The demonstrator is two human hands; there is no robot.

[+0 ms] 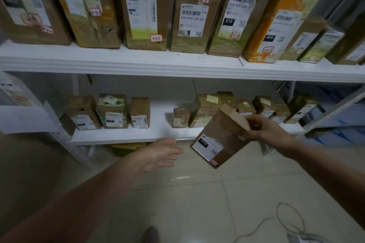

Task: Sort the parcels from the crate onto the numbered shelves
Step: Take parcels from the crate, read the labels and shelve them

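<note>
Shelving step, seemingly: your right hand [262, 128] gripped the cardboard parcel [219, 138], left hand [160, 154] spread empty; next probably needed a lower shelf [160, 126] gap.

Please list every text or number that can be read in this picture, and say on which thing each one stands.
"3-2-2": sticker, second upper-shelf box.
"3-2-3": sticker, third box.
"3-2-4": sticker, fourth box.
"010-010-L30-551": white label, fourth box.
"3-2-5": sticker, fifth box.
"010": fifth box, orange parcel, and held parcel in the right hand.
Lower-shelf labels, held parcel's red sticker: too blurred.
</note>
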